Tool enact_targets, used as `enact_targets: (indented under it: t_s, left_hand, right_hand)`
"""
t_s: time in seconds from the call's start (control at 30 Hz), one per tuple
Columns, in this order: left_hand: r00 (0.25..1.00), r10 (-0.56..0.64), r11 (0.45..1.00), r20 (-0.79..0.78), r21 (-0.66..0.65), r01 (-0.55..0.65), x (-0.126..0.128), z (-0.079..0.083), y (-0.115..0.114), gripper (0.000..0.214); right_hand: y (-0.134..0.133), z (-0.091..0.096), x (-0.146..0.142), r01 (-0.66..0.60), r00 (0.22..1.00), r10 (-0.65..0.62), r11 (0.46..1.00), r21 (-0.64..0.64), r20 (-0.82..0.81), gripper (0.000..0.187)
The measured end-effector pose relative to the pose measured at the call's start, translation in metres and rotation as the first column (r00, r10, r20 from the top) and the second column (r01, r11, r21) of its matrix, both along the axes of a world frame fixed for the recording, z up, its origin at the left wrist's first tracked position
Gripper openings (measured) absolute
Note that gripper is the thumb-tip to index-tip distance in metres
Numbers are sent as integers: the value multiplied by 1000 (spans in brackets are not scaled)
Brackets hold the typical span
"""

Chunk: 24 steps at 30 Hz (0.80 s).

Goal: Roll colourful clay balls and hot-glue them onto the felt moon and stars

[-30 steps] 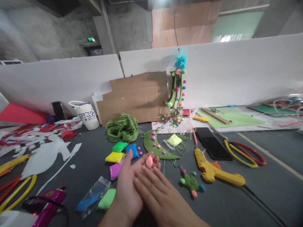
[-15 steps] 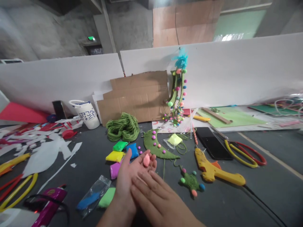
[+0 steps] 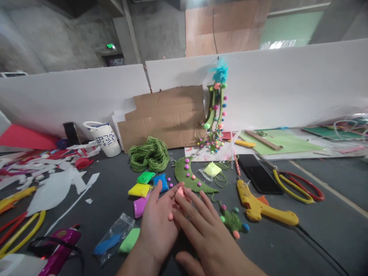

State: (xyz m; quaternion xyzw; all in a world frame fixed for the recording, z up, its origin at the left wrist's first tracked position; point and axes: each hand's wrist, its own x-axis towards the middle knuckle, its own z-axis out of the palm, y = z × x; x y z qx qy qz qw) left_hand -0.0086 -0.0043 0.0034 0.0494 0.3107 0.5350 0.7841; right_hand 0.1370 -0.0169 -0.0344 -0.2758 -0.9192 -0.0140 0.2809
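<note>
My left hand (image 3: 161, 222) is palm up, with a small ball of pink clay (image 3: 170, 216) resting on the palm. A larger lump of pink clay (image 3: 180, 191) lies at its slightly curled fingers. Over those fingers my right hand (image 3: 204, 226) reaches palm down, its fingers stretched out and partly covering the lump. Just beyond the hands is a green yarn-covered crescent (image 3: 184, 174) dotted with purple and pink balls. A green yarn star (image 3: 231, 220) with coloured balls at its points sits right of my right hand, which partly hides it.
Clay packets, including a yellow one (image 3: 140, 189), lie left of the hands. Green yarn (image 3: 149, 155) is behind them. A yellow glue gun (image 3: 261, 207), a phone (image 3: 258, 174) and scissors (image 3: 299, 188) lie right. A decorated hanging piece (image 3: 215, 107) stands before the white board.
My right hand has shifted up and right, uncovering a small pink clay ball on the left palm. Its fingers now partly cover the larger pink lump.
</note>
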Motion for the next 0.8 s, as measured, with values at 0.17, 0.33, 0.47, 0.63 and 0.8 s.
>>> enact_targets:
  t_s: [0.17, 0.33, 0.47, 0.63, 0.8]
  left_hand:
    - [997, 33, 994, -71, -102, -40, 2, -3, 0, 35]
    - [995, 102, 994, -20, -22, -103, -4, -2, 5, 41]
    - [997, 64, 996, -50, -66, -67, -2, -1, 4, 41]
    - [998, 60, 998, -12, -18, -60, -3, -3, 3, 43]
    - [995, 61, 995, -74, -76, -66, -1, -4, 4, 41]
  right_hand:
    - [1, -6, -7, -101, 993, 93, 989, 111, 74, 61]
    - [0, -11, -11, -159, 986, 165, 968, 195, -14, 35]
    - [1, -10, -10, -147, 986, 161, 967, 207, -50, 38]
    - [2, -10, -9, -137, 989, 141, 984, 114, -33, 62]
    - [0, -13, -13, -118, 991, 125, 985, 126, -48, 48]
